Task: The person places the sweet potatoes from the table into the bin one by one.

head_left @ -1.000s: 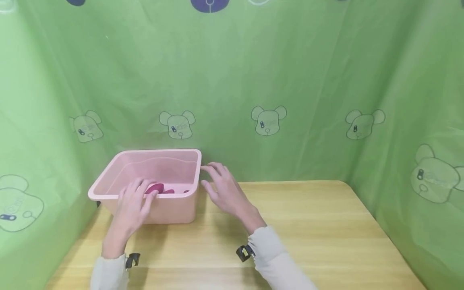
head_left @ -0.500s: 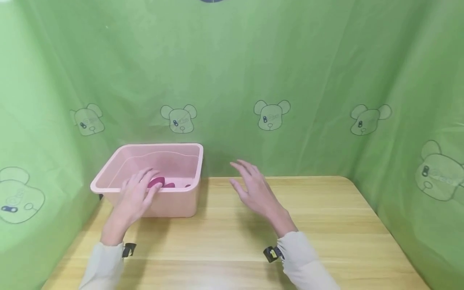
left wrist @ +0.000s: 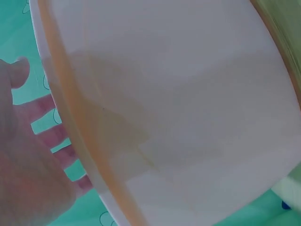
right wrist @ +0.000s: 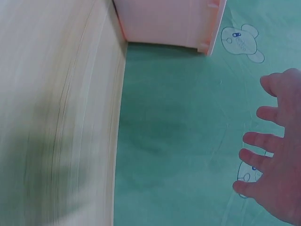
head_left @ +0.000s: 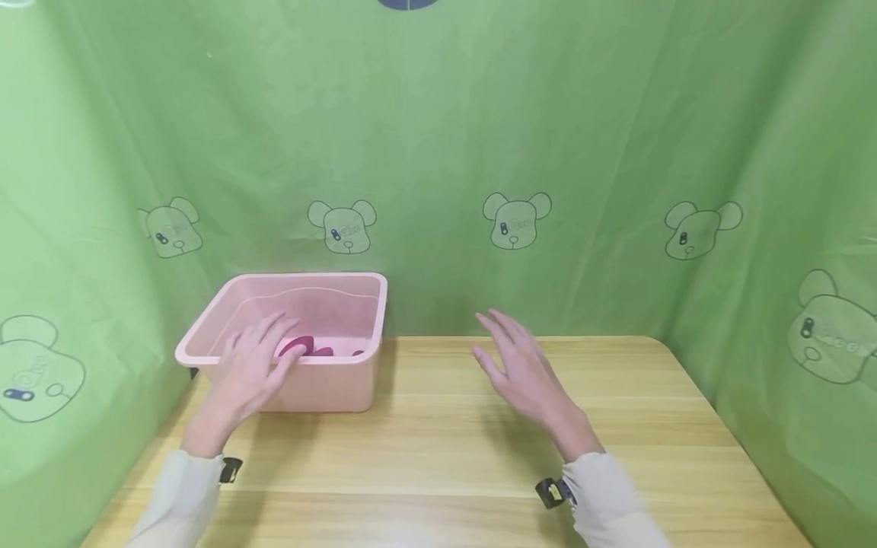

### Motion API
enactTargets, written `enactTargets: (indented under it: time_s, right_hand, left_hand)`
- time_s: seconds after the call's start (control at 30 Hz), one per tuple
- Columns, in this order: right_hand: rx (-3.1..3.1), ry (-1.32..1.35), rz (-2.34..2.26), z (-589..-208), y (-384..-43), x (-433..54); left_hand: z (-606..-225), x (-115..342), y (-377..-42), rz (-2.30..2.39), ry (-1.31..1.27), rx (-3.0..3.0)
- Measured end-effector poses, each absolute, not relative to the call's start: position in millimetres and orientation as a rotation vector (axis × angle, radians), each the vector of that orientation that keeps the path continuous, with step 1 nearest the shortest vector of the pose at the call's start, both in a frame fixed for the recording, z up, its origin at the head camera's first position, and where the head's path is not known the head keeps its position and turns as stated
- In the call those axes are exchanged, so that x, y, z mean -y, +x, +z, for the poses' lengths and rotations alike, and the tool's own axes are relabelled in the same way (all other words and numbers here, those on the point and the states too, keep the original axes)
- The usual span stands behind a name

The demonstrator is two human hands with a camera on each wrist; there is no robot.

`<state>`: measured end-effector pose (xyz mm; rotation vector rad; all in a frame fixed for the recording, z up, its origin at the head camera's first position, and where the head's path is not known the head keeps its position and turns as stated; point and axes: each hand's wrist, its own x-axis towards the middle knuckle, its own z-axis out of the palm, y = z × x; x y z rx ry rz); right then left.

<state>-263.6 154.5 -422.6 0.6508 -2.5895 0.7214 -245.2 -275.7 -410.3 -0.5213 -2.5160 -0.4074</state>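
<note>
A pink plastic bin (head_left: 329, 388) stands at the back left of the wooden table. Inside it lie a few dark magenta objects (head_left: 301, 345), only partly showing above the near rim. My left hand (head_left: 250, 373) hovers over the bin's near rim with fingers spread and relaxed, holding nothing. In the left wrist view that hand (left wrist: 37, 155) reaches past the rim, its fingertips hidden behind the bin's wall (left wrist: 188, 108). Well to the right of the bin, my right hand (head_left: 524, 373) is raised above the table, fingers extended and nothing in them. The right wrist view shows the same loose, spread fingers (right wrist: 263, 141).
The light wooden table (head_left: 425, 457) has a rounded far right corner. A green curtain (head_left: 438, 152) printed with bear heads hangs behind it and along both sides. Black wrist cameras (head_left: 551, 492) sit at the cuffs of both pale sleeves.
My right hand has drawn away from the bin's right side and moved right over the table. The left hand stays at the near rim, and the bin stays in place.
</note>
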Motion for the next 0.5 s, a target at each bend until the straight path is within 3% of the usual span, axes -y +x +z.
enactTargets:
  time_s: [0.5]
  right_hand:
    - [2.698, 0.596, 0.545, -429, -264, -199]
  left_hand:
    - [-402, 275, -247, -0.353, -0.547, 2.66]
